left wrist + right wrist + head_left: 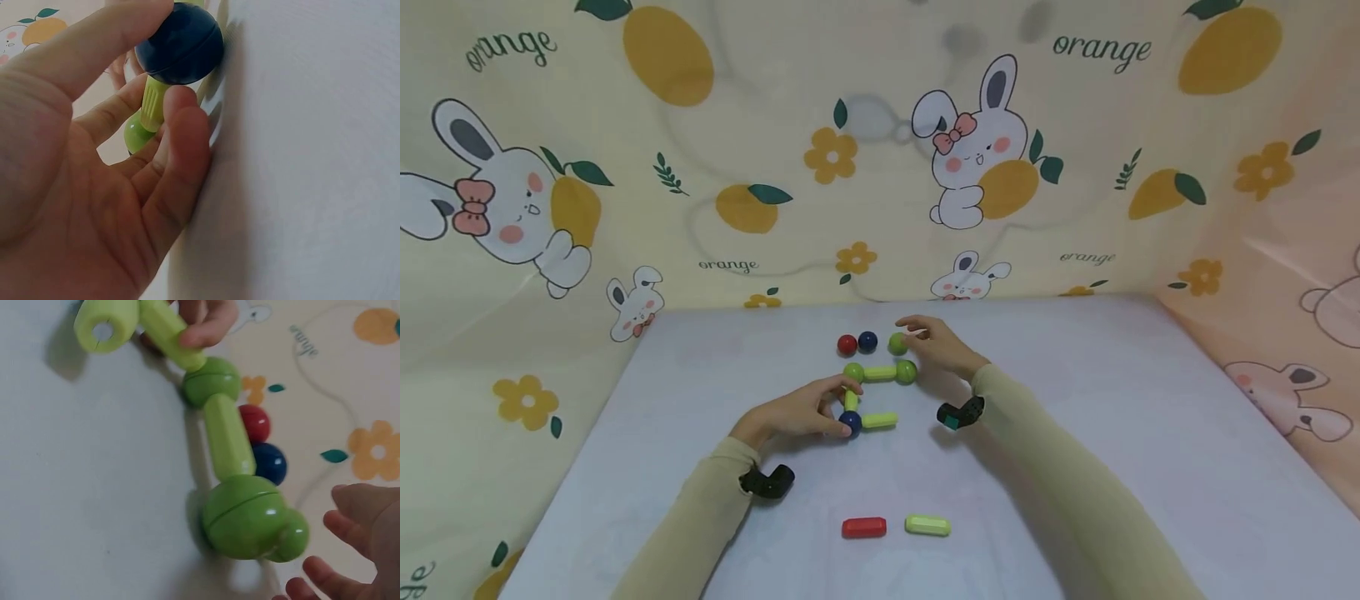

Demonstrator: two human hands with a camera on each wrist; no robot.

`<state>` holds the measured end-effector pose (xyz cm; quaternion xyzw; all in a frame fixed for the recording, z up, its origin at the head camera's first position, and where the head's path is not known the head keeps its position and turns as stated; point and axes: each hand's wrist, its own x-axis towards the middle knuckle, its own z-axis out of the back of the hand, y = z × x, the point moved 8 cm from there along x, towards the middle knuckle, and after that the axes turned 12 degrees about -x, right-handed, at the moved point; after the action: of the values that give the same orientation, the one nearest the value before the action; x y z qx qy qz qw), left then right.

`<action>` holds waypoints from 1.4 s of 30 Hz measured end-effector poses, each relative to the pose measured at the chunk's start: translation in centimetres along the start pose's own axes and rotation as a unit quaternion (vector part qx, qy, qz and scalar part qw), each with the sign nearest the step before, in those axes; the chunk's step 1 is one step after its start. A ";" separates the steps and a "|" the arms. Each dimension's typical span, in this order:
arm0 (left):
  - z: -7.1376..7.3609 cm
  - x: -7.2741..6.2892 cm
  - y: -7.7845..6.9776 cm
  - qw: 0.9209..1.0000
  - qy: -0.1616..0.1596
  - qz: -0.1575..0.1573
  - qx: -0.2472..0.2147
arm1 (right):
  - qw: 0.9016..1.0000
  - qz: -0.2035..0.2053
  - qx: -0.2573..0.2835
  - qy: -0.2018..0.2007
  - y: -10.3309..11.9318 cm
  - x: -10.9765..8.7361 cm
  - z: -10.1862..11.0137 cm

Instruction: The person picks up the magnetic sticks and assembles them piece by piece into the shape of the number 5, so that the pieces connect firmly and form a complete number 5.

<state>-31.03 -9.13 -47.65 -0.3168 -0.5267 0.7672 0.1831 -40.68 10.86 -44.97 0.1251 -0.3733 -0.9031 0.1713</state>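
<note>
A joined frame of balls and yellow-green rods lies on the table. It has a dark blue ball [850,423], a green ball [853,372] at the far corner and another green ball [906,372] at the right end. My left hand [805,408] holds it at the near corner, the thumb on the blue ball and fingertips at the upright rod [851,400]. A short rod [880,421] sticks out rightward from the blue ball. Beside a loose green ball [898,342] is my right hand [946,346], fingers spread and apart from the ball in the right wrist view.
A loose red ball [847,344] and a loose dark blue ball [867,341] sit behind the frame. Nearer the front lie a red rod [864,527] and a yellow-green rod [927,524]. A patterned cloth [880,192] hangs behind the white table [715,350].
</note>
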 end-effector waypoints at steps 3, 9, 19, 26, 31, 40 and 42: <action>0.0 0.1 0.0 1.000 0.002 0.002 -0.001 | 1.000 -0.016 -0.016 0.020 -0.8 0.8 -0.9; -0.2 0.2 -0.1 1.000 0.009 0.002 -0.007 | 0.999 -0.029 -0.026 0.027 -1.2 1.4 -1.4; -0.1 0.4 -0.2 1.000 0.010 -0.005 -0.008 | 0.999 -0.026 -0.029 0.005 -0.7 0.8 -0.5; -0.2 0.4 -0.2 1.000 0.013 -0.004 -0.009 | 0.999 -0.002 0.013 -0.041 -1.1 -0.6 0.8; -0.2 0.4 -0.1 1.000 0.012 -0.009 -0.005 | 0.997 0.021 0.030 -0.066 -0.7 -1.8 1.4; 0.0 0.4 -0.2 1.000 0.009 -0.017 -0.002 | 0.994 0.067 0.040 -0.071 1.2 -4.3 2.0; 0.1 0.3 -0.3 1.000 0.007 -0.014 0.000 | 0.994 0.075 0.045 -0.058 1.5 -4.8 1.8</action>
<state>-31.37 -8.93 -47.49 -0.3148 -0.5298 0.7622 0.1980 -36.62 12.98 -42.15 0.0515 -0.4312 -0.8758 0.2110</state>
